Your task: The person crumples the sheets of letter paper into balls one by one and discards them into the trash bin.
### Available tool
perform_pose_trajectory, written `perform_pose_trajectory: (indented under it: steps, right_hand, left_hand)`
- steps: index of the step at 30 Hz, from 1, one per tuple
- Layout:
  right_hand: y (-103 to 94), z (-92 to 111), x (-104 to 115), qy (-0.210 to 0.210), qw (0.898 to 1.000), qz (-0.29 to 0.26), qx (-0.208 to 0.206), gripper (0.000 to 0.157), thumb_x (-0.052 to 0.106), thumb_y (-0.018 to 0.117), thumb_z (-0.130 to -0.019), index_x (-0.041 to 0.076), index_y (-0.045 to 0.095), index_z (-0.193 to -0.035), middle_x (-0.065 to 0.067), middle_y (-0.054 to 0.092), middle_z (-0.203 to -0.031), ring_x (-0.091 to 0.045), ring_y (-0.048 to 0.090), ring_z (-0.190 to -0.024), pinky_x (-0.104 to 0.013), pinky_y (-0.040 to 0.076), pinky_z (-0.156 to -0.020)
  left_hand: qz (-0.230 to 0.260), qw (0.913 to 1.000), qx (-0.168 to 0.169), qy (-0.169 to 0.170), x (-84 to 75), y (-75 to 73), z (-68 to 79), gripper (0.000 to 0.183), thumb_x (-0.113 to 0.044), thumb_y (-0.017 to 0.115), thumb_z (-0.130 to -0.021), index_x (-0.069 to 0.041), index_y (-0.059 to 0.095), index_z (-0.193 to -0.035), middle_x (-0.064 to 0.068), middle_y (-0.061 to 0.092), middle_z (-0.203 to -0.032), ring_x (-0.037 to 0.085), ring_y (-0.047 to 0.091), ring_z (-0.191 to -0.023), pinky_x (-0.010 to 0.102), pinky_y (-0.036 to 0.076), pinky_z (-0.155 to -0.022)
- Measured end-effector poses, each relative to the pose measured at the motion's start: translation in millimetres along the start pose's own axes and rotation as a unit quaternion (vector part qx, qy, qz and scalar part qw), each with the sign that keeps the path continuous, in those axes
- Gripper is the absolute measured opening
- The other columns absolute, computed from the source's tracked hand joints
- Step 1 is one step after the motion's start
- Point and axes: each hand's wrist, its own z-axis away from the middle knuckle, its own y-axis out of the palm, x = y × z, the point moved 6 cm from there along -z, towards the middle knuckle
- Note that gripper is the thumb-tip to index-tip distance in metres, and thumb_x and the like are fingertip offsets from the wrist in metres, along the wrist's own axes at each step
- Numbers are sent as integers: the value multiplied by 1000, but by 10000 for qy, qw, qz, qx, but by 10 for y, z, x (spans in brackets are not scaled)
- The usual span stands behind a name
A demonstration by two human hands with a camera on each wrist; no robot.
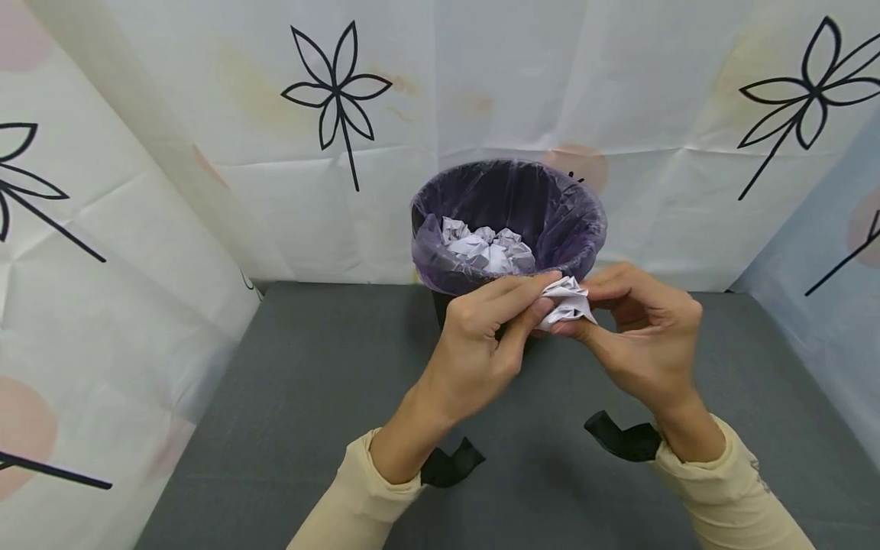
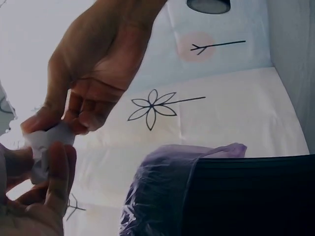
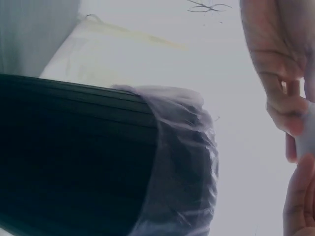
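Observation:
Between my two hands is a small crumpled piece of white paper (image 1: 569, 299), held in front of the bin's near rim. My left hand (image 1: 484, 328) pinches its left side between thumb and fingers. On the other side my right hand (image 1: 642, 328) pinches it the same way. Just behind them stands a dark bin (image 1: 509, 172) lined with a thin purple plastic bag (image 1: 580, 229). Several crumpled paper balls (image 1: 481, 248) lie inside it. The left wrist view shows the paper (image 2: 47, 142) between both hands; in the right wrist view only its edge (image 3: 306, 132) appears.
The bin stands at the back of a dark grey table (image 1: 309, 397). White sheeting (image 1: 241, 92) printed with black line flowers hangs behind and at the sides. Black curved pieces (image 1: 454, 464) project from both sleeves at the wrists.

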Motion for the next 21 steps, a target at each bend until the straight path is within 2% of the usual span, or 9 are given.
perform_pose_trajectory:
  steps: [4, 6, 8, 11, 14, 17, 21]
  right_hand:
    - [-19, -17, 14, 169, 9986, 481, 143, 56, 15, 90, -76, -21, 65, -111, -11, 66, -79, -11, 65, -72, -18, 56, -72]
    - [-8, -26, 27, 153, 9976, 630, 250, 58, 18, 89, -78, -17, 65, -117, -9, 60, -75, -9, 60, -69, -16, 54, -71]
    - [11, -40, 42, 100, 9978, 544, 352, 55, 18, 88, -79, -18, 67, -115, -11, 58, -75, -10, 57, -70, -16, 54, -71]
    - [30, -64, 63, 68, 9985, 421, 355, 51, 16, 88, -80, -20, 67, -108, -12, 60, -77, -11, 59, -71, -16, 55, -70]
    - [39, -86, 76, 93, 9993, 239, 264, 50, 11, 89, -79, -23, 66, -108, -14, 66, -83, -14, 67, -75, -20, 57, -71]
    - [33, -100, 83, 229, 9992, 215, 242, 50, 8, 88, -80, -23, 65, -111, -17, 72, -93, -18, 73, -80, -22, 59, -72]
    - [24, -101, 103, 250, 9986, 234, 405, 53, 12, 87, -81, -23, 64, -113, -20, 74, -106, -20, 74, -87, -24, 59, -74]
  left_hand:
    - [452, 9964, 585, -405, 7, 6, 8, 38, 2, 56, -102, 7, 56, -139, 14, 50, -118, 10, 51, -87, 23, 46, -75]
    - [918, 9915, 653, -653, 13, 2, 12, 44, 4, 56, -101, 8, 49, -145, 15, 44, -114, 12, 46, -83, 25, 45, -72]
    - [1459, 9843, 506, -858, 26, -10, 15, 51, 8, 57, -99, 9, 44, -148, 17, 46, -112, 14, 50, -89, 28, 50, -75]
    - [2144, 9715, 49, -1014, 58, -34, 24, 57, 16, 62, -93, 12, 43, -146, 23, 53, -117, 23, 59, -100, 35, 56, -82]
    - [2449, 9639, -344, -985, 100, -58, 43, 59, 23, 65, -86, 16, 46, -142, 30, 58, -126, 32, 63, -107, 39, 57, -87]
    - [2386, 9669, -462, -776, 105, -59, 55, 61, 26, 67, -82, 19, 47, -139, 32, 58, -126, 34, 62, -105, 41, 57, -87]
    - [1946, 9786, -528, -402, 78, -52, 59, 63, 27, 69, -80, 20, 47, -139, 31, 59, -119, 32, 61, -99, 41, 57, -84]
